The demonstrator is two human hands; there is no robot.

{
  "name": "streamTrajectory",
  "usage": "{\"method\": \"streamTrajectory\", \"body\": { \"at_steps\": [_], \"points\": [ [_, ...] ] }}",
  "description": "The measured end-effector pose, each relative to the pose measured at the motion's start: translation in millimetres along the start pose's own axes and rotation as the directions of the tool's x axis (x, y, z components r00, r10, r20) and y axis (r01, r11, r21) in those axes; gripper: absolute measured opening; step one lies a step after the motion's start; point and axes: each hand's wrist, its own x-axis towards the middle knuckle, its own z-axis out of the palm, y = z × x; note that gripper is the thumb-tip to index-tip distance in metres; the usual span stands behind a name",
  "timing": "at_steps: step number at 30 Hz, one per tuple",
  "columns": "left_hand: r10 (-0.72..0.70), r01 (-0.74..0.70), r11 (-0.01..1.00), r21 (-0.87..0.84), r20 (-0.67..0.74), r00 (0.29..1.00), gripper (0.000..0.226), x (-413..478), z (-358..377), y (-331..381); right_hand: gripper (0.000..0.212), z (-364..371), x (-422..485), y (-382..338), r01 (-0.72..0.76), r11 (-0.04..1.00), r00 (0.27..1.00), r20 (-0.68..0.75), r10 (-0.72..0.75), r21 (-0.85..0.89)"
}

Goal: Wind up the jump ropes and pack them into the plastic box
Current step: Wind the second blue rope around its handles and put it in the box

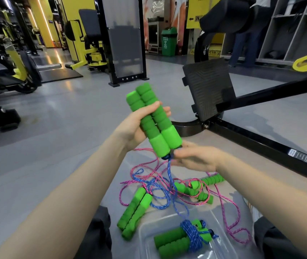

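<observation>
The left hand (136, 128) is clamping two green foam handles (153, 120) side by side, tilted upward, while the right hand (195, 157) is pinching the blue rope (170, 176) just below their caps. One wound blue-roped bundle (182, 238) is lying inside the clear plastic box (221, 221). On the floor (65, 131), two more handle pairs (134, 210) and tangled pink rope (229, 200) are lying beside it. A black footplate (207, 90) is standing beyond; its writing is unreadable.
</observation>
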Motion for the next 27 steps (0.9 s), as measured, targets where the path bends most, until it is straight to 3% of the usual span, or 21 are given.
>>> {"method": "streamTrajectory", "body": {
  "at_steps": [2,6,8,10,12,14,17,22,27],
  "points": [
    [0.028,-0.029,0.999,-0.032,-0.025,0.999,0.011,-1,-2,2,0.043,11,7,13,-0.071,0.991,0.997,-0.009,0.071,-0.111],
    [0.077,-0.093,0.986,-0.139,-0.119,0.990,0.012,-6,-13,12,0.009,10,9,17,-0.186,0.906,0.982,-0.036,0.186,-0.379],
    [0.068,-0.083,0.984,-0.156,-0.102,0.993,0.009,-11,-30,21,0.015,-7,4,16,-0.317,0.772,0.947,-0.227,0.226,-0.551],
    [-0.036,0.036,0.993,-0.111,0.000,0.999,0.018,-22,-45,25,0.013,-22,-1,6,-0.401,0.612,0.905,-0.399,0.148,-0.681],
    [-0.208,0.207,0.978,0.028,0.075,0.975,0.041,-31,-52,22,0.017,-38,-1,-9,-0.431,0.429,0.871,-0.490,-0.030,-0.794],
    [-0.345,0.332,0.933,0.139,0.090,0.934,0.037,-33,-52,18,0.021,-49,4,-27,-0.455,0.329,0.828,-0.529,-0.185,-0.827],
    [-0.419,0.401,0.900,0.170,0.084,0.904,0.018,-30,-41,14,0.012,-41,18,-53,-0.419,0.234,0.834,-0.474,-0.283,-0.877],
    [-0.442,0.410,0.890,0.202,0.153,0.884,0.020,-34,-27,7,0.032,0,37,-75,-0.266,0.148,0.906,-0.299,-0.299,-0.953],
    [-0.422,0.392,0.906,0.158,0.395,0.816,0.039,-37,-13,8,0.022,24,37,-72,-0.274,-0.178,0.953,-0.242,-0.184,-0.945]
  ]
}}
